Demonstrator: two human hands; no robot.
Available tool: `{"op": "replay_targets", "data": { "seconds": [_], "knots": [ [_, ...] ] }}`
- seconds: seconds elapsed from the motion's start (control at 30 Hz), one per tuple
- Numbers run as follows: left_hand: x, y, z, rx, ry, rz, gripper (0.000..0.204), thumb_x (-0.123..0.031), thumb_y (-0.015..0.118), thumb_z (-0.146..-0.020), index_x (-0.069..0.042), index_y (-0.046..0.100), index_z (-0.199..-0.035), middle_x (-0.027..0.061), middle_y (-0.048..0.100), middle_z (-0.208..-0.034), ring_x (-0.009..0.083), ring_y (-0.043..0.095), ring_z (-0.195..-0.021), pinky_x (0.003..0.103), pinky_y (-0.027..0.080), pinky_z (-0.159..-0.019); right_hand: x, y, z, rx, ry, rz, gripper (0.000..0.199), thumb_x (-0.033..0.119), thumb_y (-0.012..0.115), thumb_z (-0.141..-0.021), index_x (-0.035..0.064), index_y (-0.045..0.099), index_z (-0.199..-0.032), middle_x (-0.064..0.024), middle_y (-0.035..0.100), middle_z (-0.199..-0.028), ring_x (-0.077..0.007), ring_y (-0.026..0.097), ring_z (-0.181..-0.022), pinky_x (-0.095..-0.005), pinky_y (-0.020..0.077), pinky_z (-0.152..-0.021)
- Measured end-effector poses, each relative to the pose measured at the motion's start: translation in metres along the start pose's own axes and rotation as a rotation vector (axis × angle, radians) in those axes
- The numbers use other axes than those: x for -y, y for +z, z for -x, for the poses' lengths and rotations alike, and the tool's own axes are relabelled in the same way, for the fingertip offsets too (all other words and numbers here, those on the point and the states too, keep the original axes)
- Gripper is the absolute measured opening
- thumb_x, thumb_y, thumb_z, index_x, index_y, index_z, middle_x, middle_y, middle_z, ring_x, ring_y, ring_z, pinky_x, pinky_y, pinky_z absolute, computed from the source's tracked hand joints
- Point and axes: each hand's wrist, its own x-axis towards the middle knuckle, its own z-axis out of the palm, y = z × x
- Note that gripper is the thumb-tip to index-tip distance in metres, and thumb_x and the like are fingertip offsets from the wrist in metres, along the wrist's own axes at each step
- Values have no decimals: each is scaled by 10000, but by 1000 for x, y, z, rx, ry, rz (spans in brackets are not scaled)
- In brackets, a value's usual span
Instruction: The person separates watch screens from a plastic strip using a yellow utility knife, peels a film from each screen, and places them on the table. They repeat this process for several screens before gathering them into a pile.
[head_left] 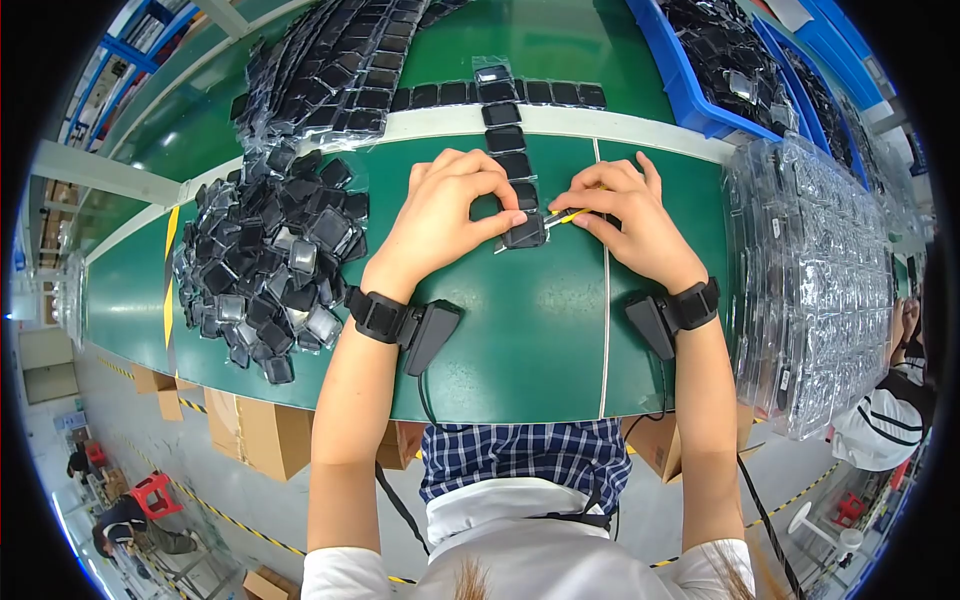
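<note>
My left hand (445,218) is pinched on the near end of a strip of black square pieces (507,138) in clear plastic. The strip runs away from me over the pale ledge. My right hand (630,218) grips a small tool with a yellow handle and a metal tip (568,216); its exact kind is hidden by the fingers. Its tip meets the right side of the last black square (524,232), beside my left thumb. To the left of my left hand lies a heap of loose black squares in clear plastic (270,250).
More strips (350,60) are piled at the far left, and another strip (566,94) lies crosswise beyond the ledge (430,122). Blue bins (690,95) with black pieces stand at the far right. Stacked clear plastic trays (815,290) rise on the right. Cardboard boxes (262,435) sit below the green table (500,340).
</note>
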Motion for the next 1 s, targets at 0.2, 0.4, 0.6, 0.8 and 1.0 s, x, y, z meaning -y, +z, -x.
{"op": "replay_targets", "data": {
  "seconds": [0.2, 0.4, 0.6, 0.8, 1.0],
  "knots": [
    [2, -2, -1, 22, 10, 5, 155, -295, 839, -828, -169, 749, -844, -51, 664, -1028, 193, 587, -1058, 367, 357, -955, -2, 5, -2, -32, -26, 6, 225, 112, 717, -931, 230, 792, -1107, 40, 626, -1117, -188, 567, -1204, -584, 129, -1250],
    [4, -8, 2, -43, 48, -44, 144, -243, 841, -824, -137, 745, -839, -19, 702, -1021, 216, 619, -1045, 371, 396, -952, -14, -23, 11, 69, 54, -50, 244, 84, 710, -922, 203, 781, -1124, 22, 637, -1136, -206, 572, -1218, -556, 132, -1250],
    [29, -47, 8, -166, 14, -24, 139, -168, 835, -795, -90, 720, -807, 34, 729, -973, 268, 656, -994, 395, 473, -902, -20, -20, 9, -97, 61, -16, 285, 54, 715, -904, 161, 765, -1164, -28, 645, -1124, -240, 581, -1169, -458, 263, -1189],
    [16, -51, 15, -31, -96, -181, 185, -233, 837, -760, -126, 716, -851, 14, 677, -1023, 256, 606, -1094, 406, 394, -969, -19, -10, 7, -156, 36, 42, 284, 65, 711, -916, 160, 765, -1178, -33, 647, -1114, -249, 583, -1122, -445, 324, -1142],
    [-14, -27, 7, 39, 125, -137, 350, -275, 915, -652, -187, 813, -975, -32, 630, -1075, 217, 553, -1108, 377, 361, -992, -12, 6, 1, -183, 7, 106, 272, 101, 709, -929, 170, 766, -1185, -20, 641, -1110, -241, 584, -1117, -454, 328, -1141]
  ]
}}
